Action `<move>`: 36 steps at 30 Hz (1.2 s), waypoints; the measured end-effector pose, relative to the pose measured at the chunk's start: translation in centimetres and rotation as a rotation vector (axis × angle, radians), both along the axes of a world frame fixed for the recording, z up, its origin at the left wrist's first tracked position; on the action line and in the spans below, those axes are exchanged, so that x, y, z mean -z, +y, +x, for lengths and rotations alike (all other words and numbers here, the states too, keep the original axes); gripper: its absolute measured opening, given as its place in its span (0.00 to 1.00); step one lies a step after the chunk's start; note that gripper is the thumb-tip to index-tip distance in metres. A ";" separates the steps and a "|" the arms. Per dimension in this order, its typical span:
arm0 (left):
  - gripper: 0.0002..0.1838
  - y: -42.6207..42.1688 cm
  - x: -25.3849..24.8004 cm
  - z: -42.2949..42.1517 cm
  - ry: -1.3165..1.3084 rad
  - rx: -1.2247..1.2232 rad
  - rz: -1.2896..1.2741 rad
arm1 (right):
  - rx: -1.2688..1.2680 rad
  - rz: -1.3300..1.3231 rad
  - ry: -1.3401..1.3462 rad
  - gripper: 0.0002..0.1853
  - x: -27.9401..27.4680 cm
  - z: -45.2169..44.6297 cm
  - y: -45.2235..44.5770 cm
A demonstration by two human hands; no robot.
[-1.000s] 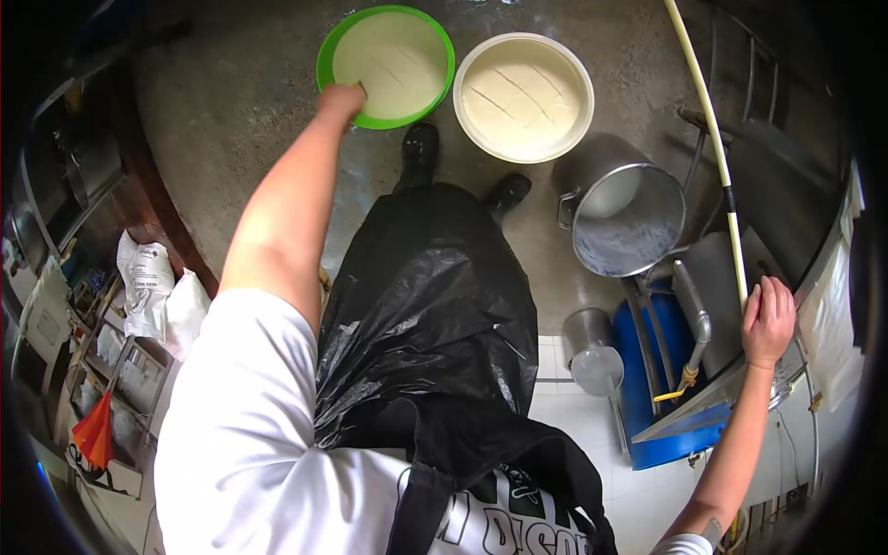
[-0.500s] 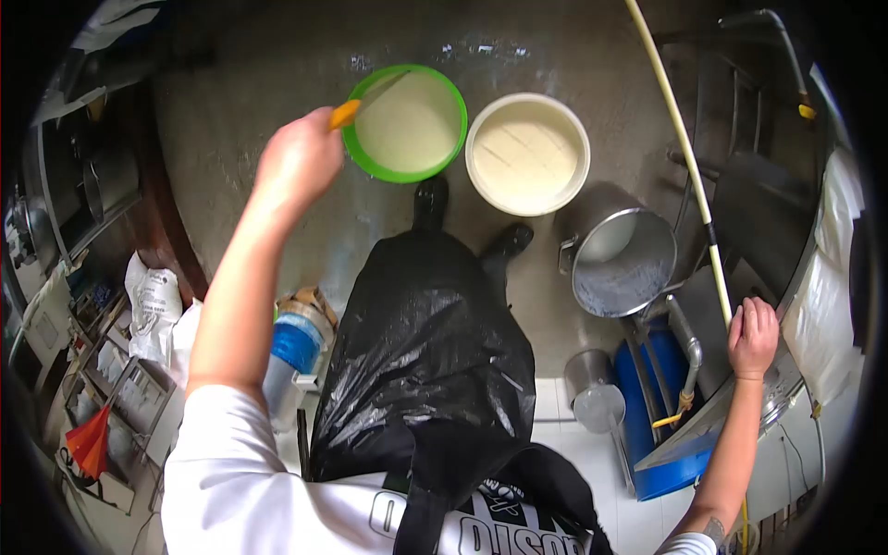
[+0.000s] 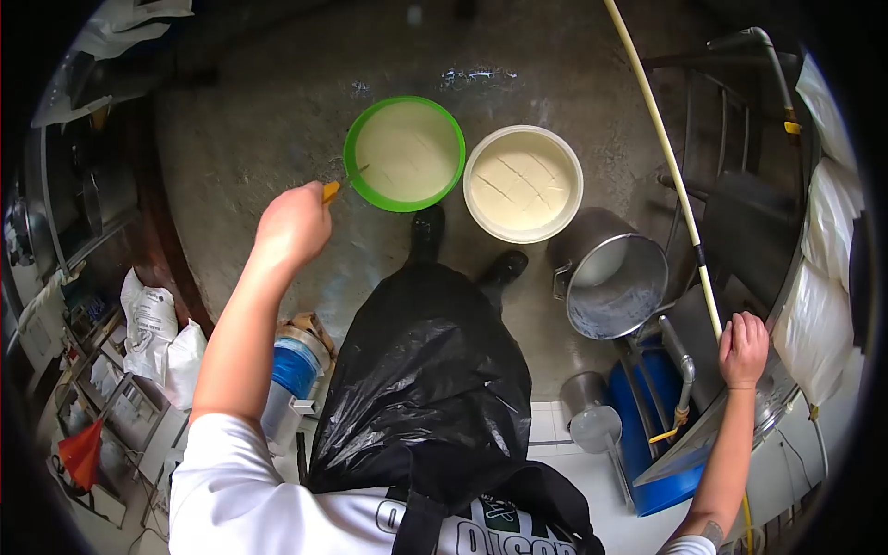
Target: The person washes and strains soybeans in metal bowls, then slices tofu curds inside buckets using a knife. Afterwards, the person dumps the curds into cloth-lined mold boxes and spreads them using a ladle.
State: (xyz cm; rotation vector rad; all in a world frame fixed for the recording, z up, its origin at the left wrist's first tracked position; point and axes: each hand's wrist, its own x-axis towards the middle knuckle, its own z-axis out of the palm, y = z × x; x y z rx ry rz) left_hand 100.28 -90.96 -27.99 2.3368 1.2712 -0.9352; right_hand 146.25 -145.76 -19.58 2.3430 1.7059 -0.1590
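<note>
My left hand (image 3: 294, 225) is closed around the yellow-orange handle of a knife (image 3: 330, 191), whose blade reaches over the left rim of a green tub (image 3: 351, 173). Pale, curd-like contents (image 3: 409, 148) with faint cut lines fill that tub. Most of the blade is hard to see, seemingly sunk in them. A white tub (image 3: 579, 185) stands close on the right, its pale curd (image 3: 518, 190) scored with crossing cuts. Off to the right, my right hand (image 3: 744, 351) lies with fingers extended on a dark surface, its thumb next to a long pale pole (image 3: 668, 153).
A large metal pot (image 3: 617, 287) lies tipped right of the tubs. Below it are a small metal pot (image 3: 585, 393), a blue barrel (image 3: 629, 425) and a pipe with a yellow-handled valve (image 3: 682, 416). White sacks (image 3: 153, 319) stand left. My boots (image 3: 426, 231) are just below the tubs.
The knife's blade has come from the far side of the green tub toward its left rim, with my left hand drawn back. The whole view has shifted slightly; my right hand stays beside the pole.
</note>
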 end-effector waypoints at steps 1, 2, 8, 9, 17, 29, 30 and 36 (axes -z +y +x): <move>0.14 -0.5 -3.2 1.6 -0.068 0.027 0.004 | -0.006 -0.003 -0.005 0.11 0.0 0.0 0.1; 0.14 -1.2 -4.6 2.8 -0.135 0.053 0.006 | -0.014 -0.007 -0.009 0.11 0.0 0.0 0.1; 0.15 -1.2 10.9 8.9 -0.161 0.058 -0.050 | -0.022 -0.032 -0.017 0.11 0.1 0.1 -0.1; 0.16 -1.9 15.4 8.3 -0.182 0.057 -0.038 | -0.030 -0.034 -0.022 0.11 0.1 0.2 -0.3; 0.15 -1.9 10.6 0.2 0.111 -0.010 -0.131 | -0.013 -0.006 -0.017 0.11 0.2 0.2 -0.1; 0.15 -4.2 8.9 12.5 -0.156 0.110 -0.184 | -0.028 -0.008 -0.009 0.11 -0.1 0.1 0.0; 0.15 -4.7 12.6 12.6 -0.159 0.096 -0.214 | -0.021 -0.013 -0.008 0.11 0.0 0.1 0.0; 0.15 -6.8 21.9 2.7 -0.092 -0.018 -0.176 | -0.017 -0.004 -0.019 0.12 0.1 0.2 -0.4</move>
